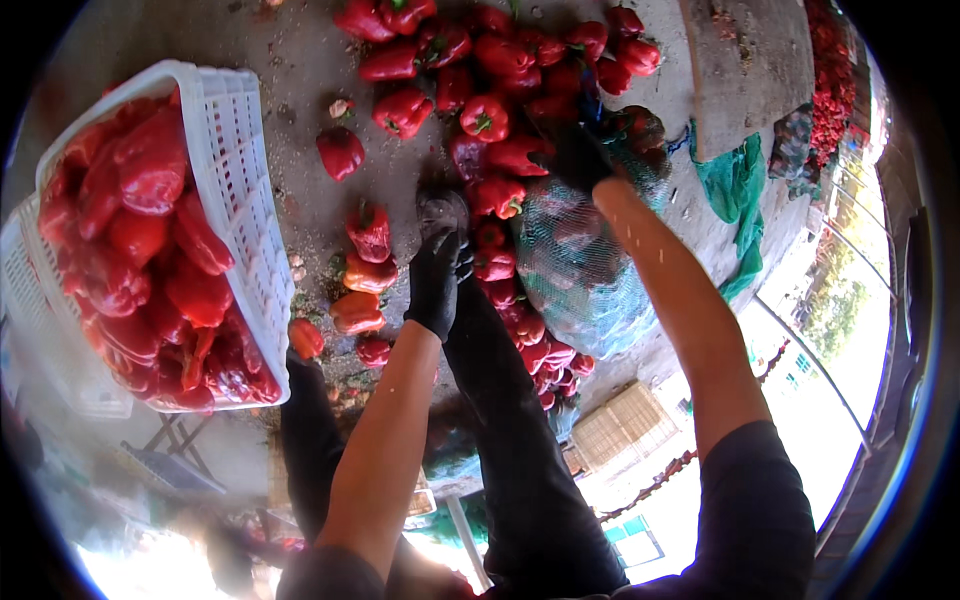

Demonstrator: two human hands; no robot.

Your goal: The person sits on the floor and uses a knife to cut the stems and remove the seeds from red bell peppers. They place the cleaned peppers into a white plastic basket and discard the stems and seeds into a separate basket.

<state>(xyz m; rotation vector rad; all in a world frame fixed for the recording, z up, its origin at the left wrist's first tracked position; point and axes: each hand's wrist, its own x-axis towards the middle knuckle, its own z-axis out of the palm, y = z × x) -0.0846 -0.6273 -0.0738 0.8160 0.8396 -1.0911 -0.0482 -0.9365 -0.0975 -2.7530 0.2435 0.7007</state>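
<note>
Both my hands wear black gloves. My left hand (435, 281) is by my shoe and lower leg, its fingers bent; whether it holds anything cannot be told. My right hand (576, 156) reaches over the upper end of a green mesh sack (592, 262), next to the pile of red bell peppers (502, 56). A dark blue thing (590, 101) shows just beyond its fingers, and its grip is unclear. One red bell pepper with a green stem (499, 196) lies on the ground between my hands. The sack is bulging with dark contents.
A white plastic crate (236, 180) full of red peppers stands on the left. Several peppers (358, 312) lie on the dirty floor between it and my left hand. A board (750, 67) and loose green netting (739, 195) are at the upper right.
</note>
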